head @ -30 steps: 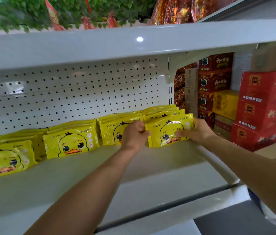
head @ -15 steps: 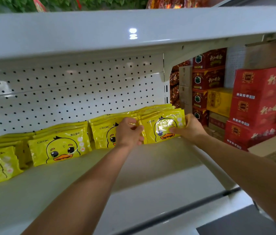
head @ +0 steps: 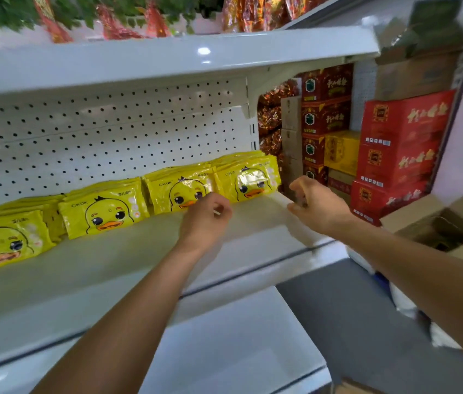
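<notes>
The rightmost stack of yellow duck packs [head: 248, 180] is stood upright at the 3 o'clock end of the row on the shelf [head: 139, 260]. No hand is on it: the left hand [head: 206, 220] is held at its 7 o'clock and the right hand [head: 314, 206] at its 4 o'clock, each grip loosely curled on nothing. Its placing is judged done. Further stacks [head: 105, 211] are lined up toward 9 o'clock. Red cartons [head: 401, 143] are piled at 3 o'clock and an open cardboard box [head: 438, 226] lies at 4 o'clock. Nothing is seen in the way.

Yellow packs [head: 246, 182] printed with orange-billed duck faces line a white shelf [head: 105, 268] beside red cartons [head: 401, 143].
</notes>
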{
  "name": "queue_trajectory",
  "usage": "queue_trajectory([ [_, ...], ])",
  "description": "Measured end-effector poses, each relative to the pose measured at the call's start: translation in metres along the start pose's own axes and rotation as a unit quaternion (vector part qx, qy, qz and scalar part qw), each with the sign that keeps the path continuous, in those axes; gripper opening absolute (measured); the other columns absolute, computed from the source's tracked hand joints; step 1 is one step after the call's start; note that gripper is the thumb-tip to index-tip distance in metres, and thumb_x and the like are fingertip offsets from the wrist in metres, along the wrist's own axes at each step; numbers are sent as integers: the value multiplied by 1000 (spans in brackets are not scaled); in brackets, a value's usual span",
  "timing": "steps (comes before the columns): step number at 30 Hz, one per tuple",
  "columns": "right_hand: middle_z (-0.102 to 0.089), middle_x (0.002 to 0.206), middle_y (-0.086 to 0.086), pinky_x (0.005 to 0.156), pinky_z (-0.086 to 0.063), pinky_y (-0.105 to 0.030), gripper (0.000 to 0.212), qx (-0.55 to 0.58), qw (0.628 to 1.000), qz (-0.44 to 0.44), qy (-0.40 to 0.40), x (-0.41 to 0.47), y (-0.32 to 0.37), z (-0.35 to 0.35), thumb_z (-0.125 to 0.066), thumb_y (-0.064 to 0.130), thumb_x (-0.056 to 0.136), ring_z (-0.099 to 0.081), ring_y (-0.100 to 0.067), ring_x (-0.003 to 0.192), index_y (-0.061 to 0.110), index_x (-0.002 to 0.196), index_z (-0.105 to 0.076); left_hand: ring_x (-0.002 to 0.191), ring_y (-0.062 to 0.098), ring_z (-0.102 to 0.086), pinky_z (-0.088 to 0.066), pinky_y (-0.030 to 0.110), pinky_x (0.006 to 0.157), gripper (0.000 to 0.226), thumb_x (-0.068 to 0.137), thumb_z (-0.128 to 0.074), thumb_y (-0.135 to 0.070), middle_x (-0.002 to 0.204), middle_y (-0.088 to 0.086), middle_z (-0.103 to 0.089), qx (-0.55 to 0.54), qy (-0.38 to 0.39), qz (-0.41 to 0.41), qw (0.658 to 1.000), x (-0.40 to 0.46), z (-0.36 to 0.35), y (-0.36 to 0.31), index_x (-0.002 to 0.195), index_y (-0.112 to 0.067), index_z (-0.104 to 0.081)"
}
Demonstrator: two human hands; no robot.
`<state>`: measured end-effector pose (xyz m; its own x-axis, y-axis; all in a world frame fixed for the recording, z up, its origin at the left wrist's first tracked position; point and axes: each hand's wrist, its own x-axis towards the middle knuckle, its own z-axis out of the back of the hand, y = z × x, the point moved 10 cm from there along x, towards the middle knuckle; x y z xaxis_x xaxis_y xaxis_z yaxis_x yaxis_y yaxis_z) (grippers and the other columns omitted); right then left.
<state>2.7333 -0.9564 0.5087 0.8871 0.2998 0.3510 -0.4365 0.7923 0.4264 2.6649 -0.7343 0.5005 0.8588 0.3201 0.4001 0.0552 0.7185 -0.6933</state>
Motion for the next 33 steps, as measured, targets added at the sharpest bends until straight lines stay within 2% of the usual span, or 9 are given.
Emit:
queue_trajectory([
  [2,-59,113,0,83,-50,-41,30,-31,999,24,-4,-34,3,17,-60,29,90,-57,-23,102,22,118,-52,86,13,-65,-52,34,82,7,87,-59,-30,95,-12,-68,110,13,-53,992,-29,-3,-21,93,-29,-62],
  [4,-58,112,2,77,-45,-34,26,-63,997,39,-9,-69,-1,30,-58,30,91,-55,-21,101,23,116,-53,90,12,-64,-52,35,81,11,89,-59,-32,100,-14,-67,158,24,-80,984,-60,-9,-40,100,-31,-61],
  [7,-57,114,3,74,-36,-30,28,-104,993,50,-21,-122,-11,47,-56,30,92,-53,-20,104,24,119,-52,96,11,-64,-51,34,81,17,91,-58,-36,106,-15,-65,165,28,-103,980,-105,-15,-66,107,-32,-59],
  [11,-57,116,2,76,-43,-32,28,-118,992,21,-29,-186,-38,65,-55,31,92,-53,-20,105,25,119,-52,104,12,-61,-50,35,83,26,91,-58,-39,112,-16,-63,159,46,-136,977,-165,-33,-96,115,-33,-54],
  [14,-57,121,0,79,-46,-35,35,-122,992,-13,-22,-233,-66,63,-57,33,91,-54,-23,107,24,124,-51,106,11,-59,-49,35,83,36,92,-58,-43,119,-15,-60,156,101,-153,970,-210,-65,-105,125,-33,-48],
  [19,-54,131,0,89,-42,-35,40,-100,991,-76,39,-308,-125,23,-58,32,89,-50,-24,120,22,127,-51,111,11,-58,-45,33,85,45,91,-58,-46,126,-15,-56,147,228,-113,956,-279,-141,-78,131,-36,-42],
  [23,-55,127,4,86,-44,-35,36,-73,979,-150,116,-363,-180,-28,-59,35,88,-55,-23,115,26,123,-52,110,15,-59,-49,36,88,43,88,-62,-46,123,-13,-60,143,322,-75,933,-332,-209,-40,127,-34,-47],
  [29,-58,124,6,83,-46,-32,33,-38,935,-259,239,-445,-258,-129,-59,34,90,-56,-19,113,27,122,-53,104,16,-63,-51,40,90,47,88,-64,-44,123,-6,-61,102,466,30,878,-411,-312,46,129,-26,-51],
  [33,-61,116,5,82,-50,-34,26,-20,896,-331,294,-489,-306,-189,-58,35,92,-59,-20,105,28,117,-56,112,17,-61,-49,37,94,49,89,-64,-42,131,2,-59,80,520,79,847,-444,-369,98,132,-21,-50],
])
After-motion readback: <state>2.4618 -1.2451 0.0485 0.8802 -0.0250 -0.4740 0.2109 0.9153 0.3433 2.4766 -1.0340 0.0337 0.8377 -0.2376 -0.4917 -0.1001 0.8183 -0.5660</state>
